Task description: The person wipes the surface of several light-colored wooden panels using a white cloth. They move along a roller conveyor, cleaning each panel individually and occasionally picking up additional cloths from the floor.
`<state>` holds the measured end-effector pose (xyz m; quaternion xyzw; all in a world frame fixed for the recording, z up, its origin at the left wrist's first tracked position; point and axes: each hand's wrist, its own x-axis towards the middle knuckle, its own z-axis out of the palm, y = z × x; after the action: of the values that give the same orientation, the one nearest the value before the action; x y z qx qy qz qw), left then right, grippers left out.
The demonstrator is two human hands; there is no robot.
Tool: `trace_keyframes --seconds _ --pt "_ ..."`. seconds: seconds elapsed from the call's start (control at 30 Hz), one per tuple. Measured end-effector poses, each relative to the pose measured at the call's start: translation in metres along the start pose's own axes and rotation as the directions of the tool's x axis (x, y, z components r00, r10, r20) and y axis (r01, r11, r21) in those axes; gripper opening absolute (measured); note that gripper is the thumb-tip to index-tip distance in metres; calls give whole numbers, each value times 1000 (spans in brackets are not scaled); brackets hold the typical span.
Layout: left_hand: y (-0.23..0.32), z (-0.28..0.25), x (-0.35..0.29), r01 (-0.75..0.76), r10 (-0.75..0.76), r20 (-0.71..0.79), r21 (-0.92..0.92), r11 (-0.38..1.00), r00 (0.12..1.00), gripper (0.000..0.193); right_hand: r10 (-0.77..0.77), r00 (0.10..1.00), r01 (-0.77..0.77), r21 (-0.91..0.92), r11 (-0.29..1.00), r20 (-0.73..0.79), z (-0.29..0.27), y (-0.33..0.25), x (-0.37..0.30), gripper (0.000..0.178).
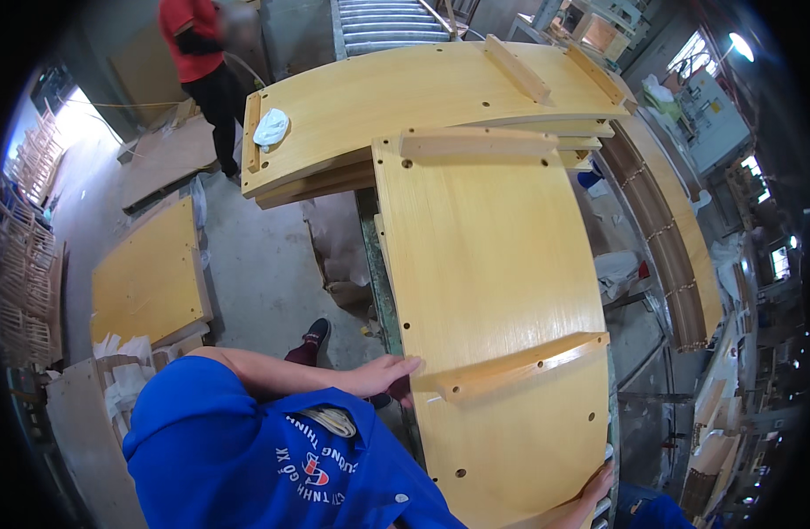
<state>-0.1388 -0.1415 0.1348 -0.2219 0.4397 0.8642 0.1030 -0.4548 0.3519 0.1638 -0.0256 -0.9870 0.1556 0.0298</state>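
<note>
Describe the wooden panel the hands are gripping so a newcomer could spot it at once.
Start at the stack of wide yellow panels lying crosswise at the top of the view. Running lengthwise from it toward the person is the long yellow panel, gripped by the left hand and right hand. Unlike its neighbours, it carries a cross batten between the hands.

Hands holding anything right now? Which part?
Both grip the wooden panel: left hand on its left edge beside the near cross batten, right hand on the near right corner.
</note>
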Motion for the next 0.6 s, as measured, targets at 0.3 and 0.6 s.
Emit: trace_keyframes --seconds 0.3,0.6 --pt "132 -110 10 -213 195 -187 -83 974 963 60 -113 993 114 25 993 -46 -12 -203 10 77" --pt "296 -276 29 -165 123 -453 -54 985 883 91 -205 978 198 -123 972 -42 56 -453 36 79"
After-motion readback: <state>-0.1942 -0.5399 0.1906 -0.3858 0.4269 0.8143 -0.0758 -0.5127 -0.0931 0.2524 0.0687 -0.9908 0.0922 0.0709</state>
